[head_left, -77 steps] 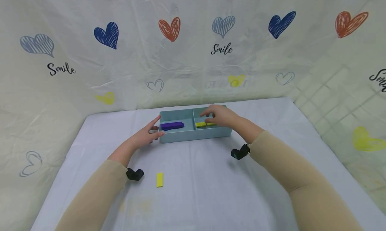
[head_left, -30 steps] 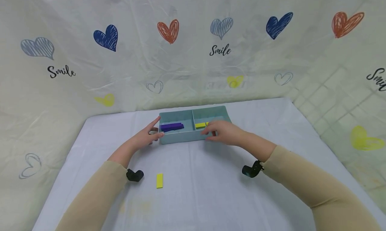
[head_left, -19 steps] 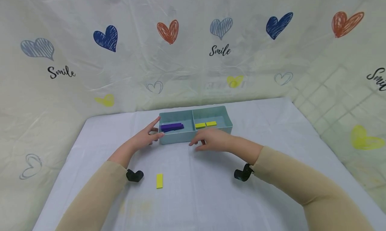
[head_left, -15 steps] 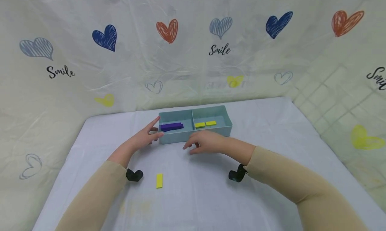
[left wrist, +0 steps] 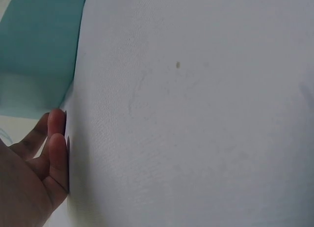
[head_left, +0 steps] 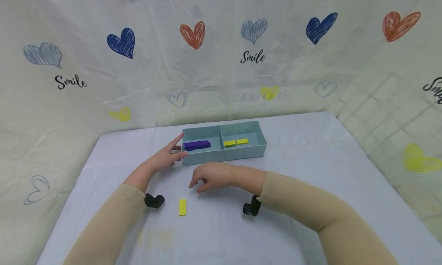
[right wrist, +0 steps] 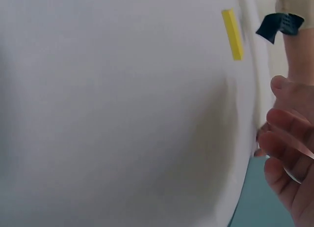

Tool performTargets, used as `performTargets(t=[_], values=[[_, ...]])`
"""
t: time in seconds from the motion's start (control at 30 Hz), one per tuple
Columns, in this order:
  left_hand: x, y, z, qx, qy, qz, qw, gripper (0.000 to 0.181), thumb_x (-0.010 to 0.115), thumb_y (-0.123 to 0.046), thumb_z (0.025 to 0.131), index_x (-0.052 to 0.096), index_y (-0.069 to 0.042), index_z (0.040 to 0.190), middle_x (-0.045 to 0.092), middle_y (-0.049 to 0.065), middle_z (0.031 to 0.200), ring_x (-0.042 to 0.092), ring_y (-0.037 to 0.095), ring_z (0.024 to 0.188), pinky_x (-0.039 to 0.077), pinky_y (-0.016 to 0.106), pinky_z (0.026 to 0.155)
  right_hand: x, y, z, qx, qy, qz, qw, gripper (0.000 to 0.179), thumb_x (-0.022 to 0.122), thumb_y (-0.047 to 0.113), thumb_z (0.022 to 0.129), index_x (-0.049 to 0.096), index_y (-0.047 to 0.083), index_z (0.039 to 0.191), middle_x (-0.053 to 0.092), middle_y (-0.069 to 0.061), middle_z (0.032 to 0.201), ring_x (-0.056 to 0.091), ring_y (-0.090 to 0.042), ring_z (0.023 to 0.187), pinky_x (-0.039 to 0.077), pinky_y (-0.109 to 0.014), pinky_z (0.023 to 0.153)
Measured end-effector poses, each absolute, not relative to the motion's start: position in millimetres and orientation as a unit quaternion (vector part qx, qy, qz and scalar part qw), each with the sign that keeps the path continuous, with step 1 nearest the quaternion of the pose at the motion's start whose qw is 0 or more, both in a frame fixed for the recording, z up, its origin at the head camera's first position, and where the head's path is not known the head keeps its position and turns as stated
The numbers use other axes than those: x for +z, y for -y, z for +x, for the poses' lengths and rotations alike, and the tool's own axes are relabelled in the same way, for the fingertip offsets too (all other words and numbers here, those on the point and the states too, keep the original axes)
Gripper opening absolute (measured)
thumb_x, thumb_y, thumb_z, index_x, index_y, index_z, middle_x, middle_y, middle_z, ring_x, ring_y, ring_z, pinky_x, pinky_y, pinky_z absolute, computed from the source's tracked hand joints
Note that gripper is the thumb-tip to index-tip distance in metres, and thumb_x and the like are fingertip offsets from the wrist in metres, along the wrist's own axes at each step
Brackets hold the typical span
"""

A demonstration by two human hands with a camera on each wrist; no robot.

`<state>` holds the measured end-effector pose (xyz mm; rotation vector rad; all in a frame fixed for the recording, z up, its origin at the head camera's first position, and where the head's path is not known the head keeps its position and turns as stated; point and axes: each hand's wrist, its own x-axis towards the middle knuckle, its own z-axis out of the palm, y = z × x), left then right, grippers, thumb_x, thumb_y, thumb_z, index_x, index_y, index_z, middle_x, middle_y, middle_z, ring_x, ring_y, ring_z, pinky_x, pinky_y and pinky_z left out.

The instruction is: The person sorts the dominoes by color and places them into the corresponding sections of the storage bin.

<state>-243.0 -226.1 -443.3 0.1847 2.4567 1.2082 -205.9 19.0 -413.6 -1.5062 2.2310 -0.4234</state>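
Note:
My left hand rests against the left end of a pale blue-green divided box, index finger straight at the back corner and thumb at the front corner. In the left wrist view, the other fingers sit just below the box. My right hand hovers over the cloth in front of the box, fingers loosely bent and holding nothing. A yellow rectangular block lies on the cloth, nearer the body and left of the right fingertips. Both hands overlap at the edge of the right wrist view.
Purple blocks lie together in the box's left compartment. Two yellow blocks lie side by side in the right one, beyond the divider. A white cloth covers the table, with a heart-printed sheet hanging behind.
My right hand has come out of the right compartment and moved left and nearer the body, uncovering two yellow blocks there. The left hand, box and loose yellow block have stayed put.

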Motion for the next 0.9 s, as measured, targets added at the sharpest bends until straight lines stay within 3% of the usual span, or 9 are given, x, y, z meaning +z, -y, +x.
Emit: performTargets(t=[0.2, 0.47, 0.9], values=[[-444, 226, -244, 0.438, -0.874, 0.076, 0.195, 0.082, 0.06, -0.046, 0.098, 0.001, -0.052, 0.155, 0.034, 0.018, 0.154, 0.057, 0.032, 0.118, 0.046, 0.051, 0.098, -415, 0, -198, -0.137, -0.778, -0.572, 0.221, 0.028, 0.071, 0.023, 0.094, 0.073, 0.022, 0.121, 0.065, 0.011, 0.117, 0.055, -0.003, 0.089, 0.043, -0.01, 0.078], [-443, 227, -242, 0.434, -0.876, 0.078, 0.196, 0.082, 0.059, -0.047, 0.098, 0.001, -0.052, 0.155, 0.034, 0.019, 0.154, 0.057, 0.032, 0.117, 0.046, 0.05, 0.098, -422, 18, -191, -0.109, -0.754, -0.604, 0.235, 0.029, 0.067, 0.018, 0.096, 0.071, 0.023, 0.124, 0.064, 0.013, 0.126, 0.053, 0.001, 0.12, 0.038, -0.014, 0.101], [-443, 228, -243, 0.437, -0.873, 0.084, 0.2, 0.083, 0.059, -0.05, 0.097, 0.0, -0.051, 0.155, 0.034, 0.018, 0.154, 0.057, 0.032, 0.117, 0.046, 0.05, 0.098, -430, 27, -180, -0.055, -0.745, -0.636, 0.192, 0.033, 0.068, 0.023, 0.095, 0.07, 0.027, 0.128, 0.061, 0.01, 0.125, 0.053, -0.002, 0.116, 0.039, -0.013, 0.098]])
